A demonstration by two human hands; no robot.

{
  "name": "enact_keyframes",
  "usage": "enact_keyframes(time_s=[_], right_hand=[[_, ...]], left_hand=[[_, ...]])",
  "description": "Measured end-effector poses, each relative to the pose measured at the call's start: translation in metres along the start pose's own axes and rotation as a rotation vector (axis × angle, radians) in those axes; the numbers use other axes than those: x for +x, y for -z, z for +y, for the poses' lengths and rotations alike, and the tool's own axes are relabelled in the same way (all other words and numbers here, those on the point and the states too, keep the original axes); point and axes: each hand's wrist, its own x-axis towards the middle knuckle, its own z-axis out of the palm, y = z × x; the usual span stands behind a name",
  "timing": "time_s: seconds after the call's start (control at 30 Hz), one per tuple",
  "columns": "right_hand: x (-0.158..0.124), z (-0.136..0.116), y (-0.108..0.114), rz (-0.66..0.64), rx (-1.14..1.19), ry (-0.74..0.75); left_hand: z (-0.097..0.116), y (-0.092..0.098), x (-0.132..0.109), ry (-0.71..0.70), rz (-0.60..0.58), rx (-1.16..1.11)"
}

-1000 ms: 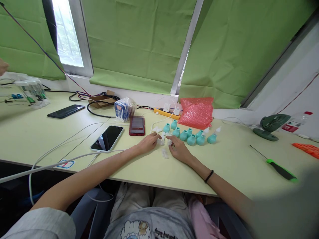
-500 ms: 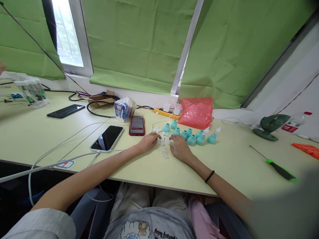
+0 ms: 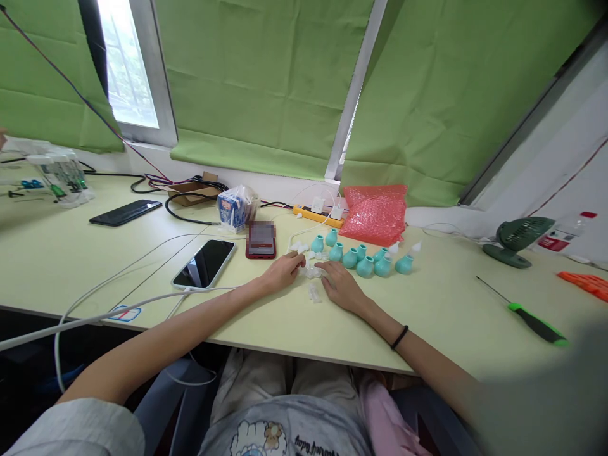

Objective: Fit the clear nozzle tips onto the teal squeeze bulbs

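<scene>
My left hand (image 3: 284, 271) rests on the table at the left side of a small pile of clear plastic pieces (image 3: 312, 272), fingers loosely bent at its edge. From the right, my right hand (image 3: 342, 285) reaches over the same pile, its fingers stretched out and touching the pieces. Neither hand visibly grips anything. Just in front of the pile lies a separate clear plastic piece (image 3: 314, 293). Behind and to the right stand several turquoise rubber bulbs (image 3: 365, 266), some with a white nozzle (image 3: 417, 247) on or beside them. White pieces (image 3: 299, 247) lie behind my left fingertips.
A phone (image 3: 204, 264) on a white cable and a red-edged device (image 3: 261, 240) lie to the left. At the back are a yellow power strip (image 3: 318, 216) and a pink bubble-wrap pouch (image 3: 375, 215). A screwdriver (image 3: 536, 323) and a green fan (image 3: 517, 240) are at right.
My right hand has shifted slightly left, its fingers now over the clear pieces. The pieces are gathered closer together. My left hand has hardly moved.
</scene>
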Motion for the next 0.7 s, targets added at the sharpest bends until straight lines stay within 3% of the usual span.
enact_keyframes(time_s=[0.23,0.53,0.7], right_hand=[[0.0,-0.004,0.003,-0.059,-0.002,0.071],[-0.002,-0.006,0.008,0.059,0.11,0.081],[-0.004,-0.017,0.013,-0.047,0.168,0.154]], left_hand=[[0.003,0.002,-0.001,-0.017,0.065,-0.073],[0.008,0.0,-0.002,0.008,0.099,-0.217],[0.009,0.0,-0.003,0.061,0.104,-0.301]])
